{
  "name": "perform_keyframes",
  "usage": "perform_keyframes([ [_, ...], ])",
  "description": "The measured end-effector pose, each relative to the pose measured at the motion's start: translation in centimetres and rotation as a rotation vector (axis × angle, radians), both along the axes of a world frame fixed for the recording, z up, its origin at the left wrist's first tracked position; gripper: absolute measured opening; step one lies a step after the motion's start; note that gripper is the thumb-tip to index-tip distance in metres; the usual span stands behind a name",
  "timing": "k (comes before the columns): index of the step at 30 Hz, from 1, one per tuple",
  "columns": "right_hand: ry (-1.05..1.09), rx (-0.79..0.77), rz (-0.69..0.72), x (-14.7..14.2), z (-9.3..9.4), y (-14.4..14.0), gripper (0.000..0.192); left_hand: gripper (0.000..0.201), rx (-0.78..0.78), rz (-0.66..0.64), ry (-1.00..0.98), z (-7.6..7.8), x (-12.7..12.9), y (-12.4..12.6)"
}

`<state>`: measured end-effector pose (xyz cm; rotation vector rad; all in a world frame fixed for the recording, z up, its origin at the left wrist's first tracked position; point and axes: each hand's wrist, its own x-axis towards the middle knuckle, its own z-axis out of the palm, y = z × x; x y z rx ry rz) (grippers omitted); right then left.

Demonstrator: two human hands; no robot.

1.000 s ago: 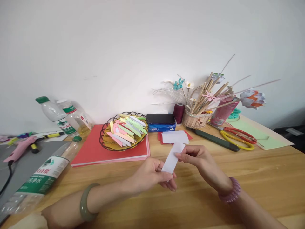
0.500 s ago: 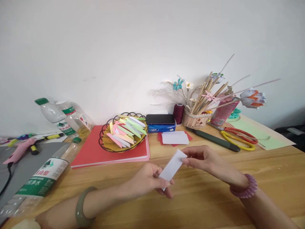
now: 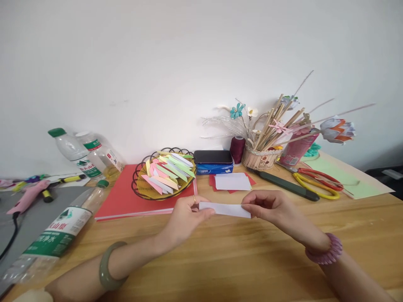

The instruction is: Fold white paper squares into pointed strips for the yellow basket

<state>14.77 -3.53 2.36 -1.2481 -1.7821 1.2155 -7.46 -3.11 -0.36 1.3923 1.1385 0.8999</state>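
Above the table [image 3: 283, 260] centre, the strip [image 3: 225, 209] spans between the left hand [image 3: 185, 214] at its 9 o'clock end and the right hand [image 3: 270, 207] at its 3 o'clock end. From the strip, the cards [image 3: 232, 182] lie at 12 o'clock with the box [image 3: 214, 168] and spool [image 3: 237, 149] behind them, and the basket [image 3: 163, 173] sits on the folder [image 3: 126, 197] at 10 o'clock. The scissors [image 3: 317, 182] lie at 2 o'clock, the stick holder [image 3: 260, 157] at 1 o'clock, and a bottle [image 3: 53, 241] lies at 8 o'clock.
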Motion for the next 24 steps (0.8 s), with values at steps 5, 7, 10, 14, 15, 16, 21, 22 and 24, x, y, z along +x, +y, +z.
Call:
perform_keyframes([
  [5,-0.034,-0.012,0.048,0.0,-0.7,0.0,0.027,0.023,0.05,0.016,-0.068,0.0,-0.3,0.0],
  [7,-0.052,-0.009,0.059,0.1,-0.8,0.2,0.026,0.023,0.052,0.018,-0.076,0.1,-0.4,0.0],
  [10,-0.083,0.02,0.073,0.1,-0.8,0.3,0.025,0.025,0.047,0.027,-0.124,0.5,-0.3,-0.1],
  [14,-0.164,0.245,-0.009,-0.6,-1.1,-0.3,0.024,0.036,-0.029,0.045,-0.25,0.8,0.1,-0.3],
  [15,-0.188,0.337,-0.038,-1.0,-1.3,-0.6,0.022,0.041,-0.069,0.027,-0.279,0.7,0.3,-0.4],
  [16,-0.209,0.424,-0.059,-1.4,-1.6,-1.0,0.021,0.046,-0.115,0.004,-0.3,0.6,0.4,-0.5],
  [21,-0.308,0.776,0.014,-3.5,-3.1,-2.5,0.019,0.059,-0.247,-0.031,-0.332,0.0,1.0,-1.1],
  [22,-0.327,0.83,0.032,-3.7,-3.3,-2.6,0.021,0.059,-0.247,-0.025,-0.332,-0.1,1.0,-1.2],
  [24,-0.357,0.91,0.071,-3.9,-3.4,-2.7,0.022,0.057,-0.248,-0.019,-0.332,-0.2,1.1,-1.1],
])
